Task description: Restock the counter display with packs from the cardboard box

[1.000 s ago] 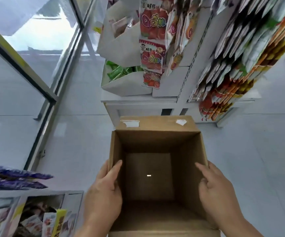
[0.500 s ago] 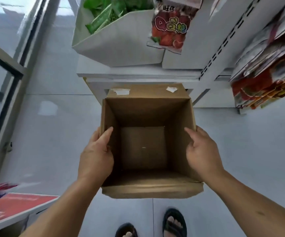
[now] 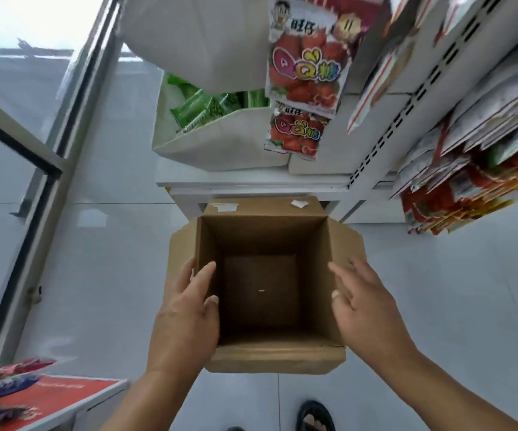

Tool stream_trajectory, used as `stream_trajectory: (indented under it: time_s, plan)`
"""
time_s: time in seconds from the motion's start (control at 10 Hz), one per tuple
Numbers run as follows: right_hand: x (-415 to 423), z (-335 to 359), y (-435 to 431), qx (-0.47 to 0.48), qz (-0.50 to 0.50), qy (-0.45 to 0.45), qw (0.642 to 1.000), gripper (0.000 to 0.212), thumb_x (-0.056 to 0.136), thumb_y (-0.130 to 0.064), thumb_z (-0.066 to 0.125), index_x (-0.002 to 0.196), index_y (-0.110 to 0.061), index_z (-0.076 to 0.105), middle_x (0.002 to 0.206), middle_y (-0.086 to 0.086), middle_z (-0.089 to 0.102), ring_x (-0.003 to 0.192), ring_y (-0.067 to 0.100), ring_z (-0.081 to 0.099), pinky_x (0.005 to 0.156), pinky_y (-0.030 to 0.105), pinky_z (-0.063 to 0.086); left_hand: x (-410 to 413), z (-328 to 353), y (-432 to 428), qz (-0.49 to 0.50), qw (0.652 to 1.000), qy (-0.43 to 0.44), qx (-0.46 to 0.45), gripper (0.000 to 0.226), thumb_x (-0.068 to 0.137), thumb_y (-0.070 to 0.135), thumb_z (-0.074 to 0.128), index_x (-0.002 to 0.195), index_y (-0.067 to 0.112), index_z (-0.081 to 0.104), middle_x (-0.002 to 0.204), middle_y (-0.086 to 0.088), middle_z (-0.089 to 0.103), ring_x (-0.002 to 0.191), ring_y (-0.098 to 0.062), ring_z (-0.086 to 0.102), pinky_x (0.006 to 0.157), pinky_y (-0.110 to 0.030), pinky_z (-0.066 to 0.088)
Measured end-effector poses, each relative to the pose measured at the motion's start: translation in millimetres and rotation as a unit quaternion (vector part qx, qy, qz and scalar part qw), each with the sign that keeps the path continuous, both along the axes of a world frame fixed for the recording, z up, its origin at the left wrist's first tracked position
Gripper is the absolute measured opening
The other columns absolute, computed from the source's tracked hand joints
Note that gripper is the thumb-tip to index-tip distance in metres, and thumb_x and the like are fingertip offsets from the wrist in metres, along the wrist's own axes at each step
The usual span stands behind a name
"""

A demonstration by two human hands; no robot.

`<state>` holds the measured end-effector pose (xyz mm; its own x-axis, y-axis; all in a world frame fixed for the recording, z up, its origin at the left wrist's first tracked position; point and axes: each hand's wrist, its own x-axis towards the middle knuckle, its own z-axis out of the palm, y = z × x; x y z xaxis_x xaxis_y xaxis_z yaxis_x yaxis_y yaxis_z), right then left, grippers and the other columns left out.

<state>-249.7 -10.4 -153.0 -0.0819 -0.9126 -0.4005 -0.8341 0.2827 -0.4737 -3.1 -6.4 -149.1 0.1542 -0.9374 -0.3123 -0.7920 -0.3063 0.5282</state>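
The cardboard box (image 3: pixel 263 237) stands open below me, flaps splayed outward, and its brown inside holds no packs that I can see. My left hand (image 3: pixel 186 318) grips the box's left wall, thumb and forefinger inside, the other fingers outside. Over the right wall, my right hand (image 3: pixel 366 309) hovers with fingers spread and holds nothing. The counter display (image 3: pixel 64 396) with a red top is at the bottom left, with purple packs (image 3: pixel 2 387) lying on it.
A white rack stands just behind the box, with a bin (image 3: pixel 220 141) of green packs and hanging strawberry candy bags (image 3: pixel 305 60). More hanging packs (image 3: pixel 469 169) crowd the right. A glass door frame (image 3: pixel 33 231) runs along the left. My sandalled foot (image 3: pixel 313 415) is near the box.
The box has dropped lower and its side flaps have sprung outward. My right hand has let go of the right wall and spread its fingers. The left hand stays on the left wall.
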Motion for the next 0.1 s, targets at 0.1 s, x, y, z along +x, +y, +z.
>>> stream_trajectory:
  time_s: [0.1]
  plan:
    - [10.0, 76.1, 6.2, -0.034, -0.011, -0.049, 0.998, 0.046, 0.103, -0.024, 0.042, 0.147, -0.036, 0.04, 0.159, -0.017, 0.02, 0.145, 0.003, 0.02, 0.115, 0.019, 0.02, -13.6, 75.3, 4.1, 0.014, 0.999, 0.031, -0.037, 0.052, 0.097, 0.019, 0.053, 0.145, 0.035, 0.04, 0.156, 0.016, 0.025, 0.136, -0.014, 0.04, 0.108, -0.023, 0.03]
